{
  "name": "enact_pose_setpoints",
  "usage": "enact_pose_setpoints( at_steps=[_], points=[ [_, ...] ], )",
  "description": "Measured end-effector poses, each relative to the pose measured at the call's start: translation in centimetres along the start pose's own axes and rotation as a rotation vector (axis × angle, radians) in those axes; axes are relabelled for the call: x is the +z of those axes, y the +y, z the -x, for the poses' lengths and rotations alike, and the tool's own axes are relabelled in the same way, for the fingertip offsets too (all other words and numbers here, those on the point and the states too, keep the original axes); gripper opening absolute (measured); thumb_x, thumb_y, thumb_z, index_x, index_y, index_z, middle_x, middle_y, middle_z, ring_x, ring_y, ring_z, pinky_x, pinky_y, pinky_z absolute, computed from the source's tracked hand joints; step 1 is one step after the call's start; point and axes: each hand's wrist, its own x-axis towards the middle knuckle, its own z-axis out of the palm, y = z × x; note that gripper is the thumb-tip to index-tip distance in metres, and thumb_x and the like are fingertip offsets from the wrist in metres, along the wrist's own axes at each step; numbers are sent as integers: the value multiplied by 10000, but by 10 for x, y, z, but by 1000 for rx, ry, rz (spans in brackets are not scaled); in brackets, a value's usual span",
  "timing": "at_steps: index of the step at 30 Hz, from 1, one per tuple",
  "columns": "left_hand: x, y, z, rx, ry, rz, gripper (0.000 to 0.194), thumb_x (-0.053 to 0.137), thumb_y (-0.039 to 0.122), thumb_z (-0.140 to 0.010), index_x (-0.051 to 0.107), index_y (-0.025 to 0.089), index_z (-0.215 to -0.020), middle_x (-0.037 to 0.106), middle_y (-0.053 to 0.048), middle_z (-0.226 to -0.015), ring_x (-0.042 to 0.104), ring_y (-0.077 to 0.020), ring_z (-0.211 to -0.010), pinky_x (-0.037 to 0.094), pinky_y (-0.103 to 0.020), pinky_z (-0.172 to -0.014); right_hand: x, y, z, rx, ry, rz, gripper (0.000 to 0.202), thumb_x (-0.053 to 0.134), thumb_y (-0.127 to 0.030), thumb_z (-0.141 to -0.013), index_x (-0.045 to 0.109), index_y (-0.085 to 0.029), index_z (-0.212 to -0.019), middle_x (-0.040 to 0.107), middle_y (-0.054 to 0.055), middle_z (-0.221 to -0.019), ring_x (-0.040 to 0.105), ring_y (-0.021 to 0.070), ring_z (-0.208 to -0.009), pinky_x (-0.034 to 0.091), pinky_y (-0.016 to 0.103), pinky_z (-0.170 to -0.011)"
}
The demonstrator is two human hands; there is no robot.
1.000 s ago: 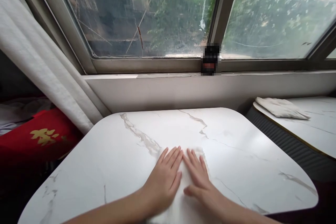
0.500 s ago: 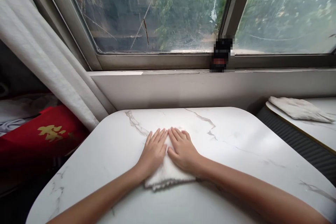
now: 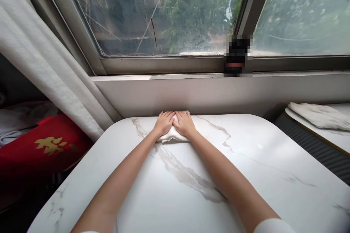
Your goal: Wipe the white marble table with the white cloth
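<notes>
A folded white cloth (image 3: pixel 174 136) lies at the far edge of the white marbled table (image 3: pixel 153 196), its front edge showing below my palms. My left hand (image 3: pixel 164 122) presses flat on its left part, fingers stretched toward the window wall. Beside it, my right hand (image 3: pixel 185 123) lies flat on the right part, the thumbs and index fingers of both hands close together. A corner of the cloth pokes out past the fingertips of my right hand. Both arms reach out nearly straight across the tabletop.
A low wall and a window (image 3: pixel 164 14) stand just behind the table. To the left hang a pale curtain (image 3: pixel 49 54) and a red bag (image 3: pixel 46 149) with gold lettering. Another white cloth (image 3: pixel 319 114) rests on a second surface at right. A pixelated dark item (image 3: pixel 237 56) stands on the sill.
Both hands have pushed the cloth away from me, from the middle of the table to its far edge. The arms are now stretched further out.
</notes>
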Motion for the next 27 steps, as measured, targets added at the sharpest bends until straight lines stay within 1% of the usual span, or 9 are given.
enact_pose_setpoints(
  at_steps=[3,5,9,12,15,18,21,24,27],
  points=[
    [0,2,1,-10,-7,-12,434,263,243,-950,409,178,-1353,426,-54,-1410,350,-195,-1300,182,-418,-1103,-1,-1,1,10,9,-18,566,348,-302,-905,310,-27,-1398,392,155,-1425,303,230,-1323,124,392,-1098],
    [-1,6,5,-27,-18,-19,436,271,244,-950,402,180,-1360,405,-60,-1424,329,-204,-1316,176,-431,-1105,-4,-2,6,7,9,-25,541,361,-288,-906,344,-36,-1384,386,150,-1430,291,220,-1333,122,376,-1101],
    [-6,14,30,-28,-13,-28,441,275,236,-946,409,165,-1359,389,-82,-1431,310,-219,-1332,177,-445,-1106,-10,-13,30,-15,5,-29,495,376,-291,-907,417,-67,-1347,389,151,-1429,296,212,-1336,137,371,-1102],
    [-13,20,68,46,-14,-14,451,252,236,-949,393,158,-1370,381,-86,-1435,307,-217,-1335,183,-461,-1105,-15,-30,65,-17,1,-82,521,356,-323,-914,401,-57,-1359,365,162,-1439,266,229,-1353,121,403,-1114],
    [-26,30,123,133,-13,-2,461,237,265,-961,359,147,-1390,365,-82,-1445,282,-210,-1346,174,-465,-1112,-22,-53,114,-29,-33,-209,565,356,-308,-898,339,-38,-1394,296,160,-1471,189,234,-1381,80,433,-1130],
    [-45,44,184,176,-16,-16,466,249,279,-970,298,176,-1422,334,-62,-1463,266,-206,-1353,181,-457,-1114,-33,-79,165,-37,-130,-385,632,406,-248,-833,286,-43,-1419,230,127,-1495,125,219,-1394,42,454,-1141],
    [-62,57,237,206,8,-68,522,291,258,-959,174,185,-1463,312,-69,-1473,261,-218,-1356,194,-455,-1112,-43,-103,203,-51,-238,-568,684,412,-202,-782,255,-67,-1434,199,83,-1505,96,201,-1398,6,468,-1142],
    [-72,62,270,222,37,-124,582,311,235,-942,87,164,-1475,312,-87,-1470,268,-222,-1354,216,-442,-1106,-47,-119,220,-91,-297,-672,741,429,-162,-721,253,-90,-1437,197,51,-1505,82,190,-1398,-37,465,-1137],
    [-72,50,276,202,40,-153,587,320,250,-942,93,150,-1474,335,-91,-1458,288,-223,-1346,245,-440,-1096,-46,-126,212,-142,-344,-680,732,434,-178,-749,225,-97,-1445,174,51,-1512,55,183,-1400,-59,453,-1133]
  ],
)
